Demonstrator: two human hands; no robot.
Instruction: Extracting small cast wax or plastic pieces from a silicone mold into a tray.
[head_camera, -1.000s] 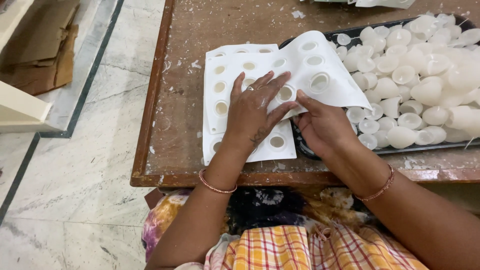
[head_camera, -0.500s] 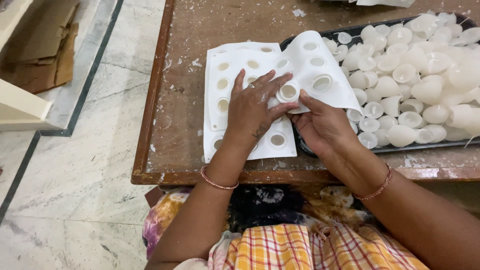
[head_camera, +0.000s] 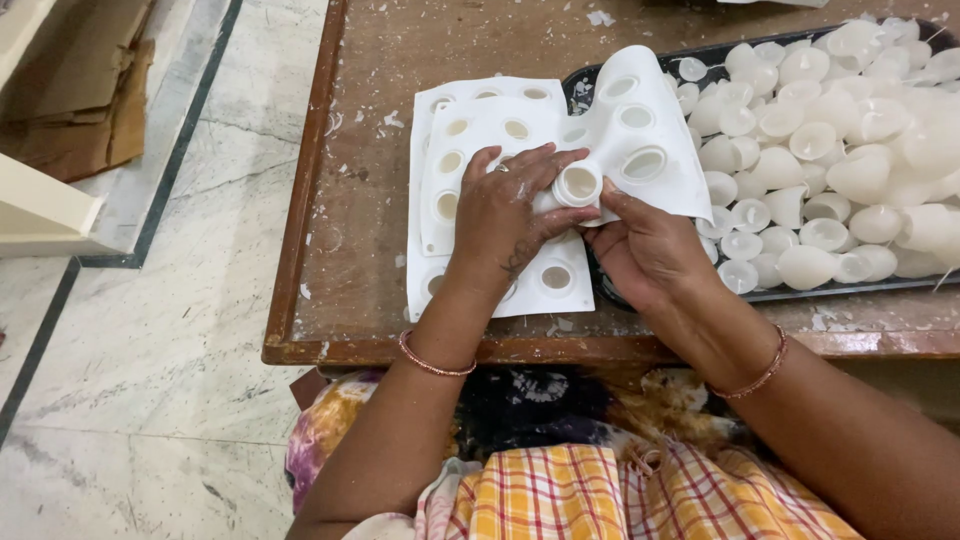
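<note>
A white flexible mould sheet with round cavities lies bent over a second flat mould sheet on the wooden table. My left hand presses on the upper sheet and pinches one raised cavity with thumb and fingers. My right hand holds the sheet's near edge from below, its fingers against the same cavity. A black tray to the right is piled with several small white round candles.
The table's wooden front edge runs just before my lap, which is covered in checked cloth. Marble floor lies to the left, with cardboard pieces at the far left. White wax crumbs are scattered on the tabletop.
The upper mould sheet has been bent up further, and my fingers have closed around one cavity, which now bulges out. Both hands have stayed near the same spot.
</note>
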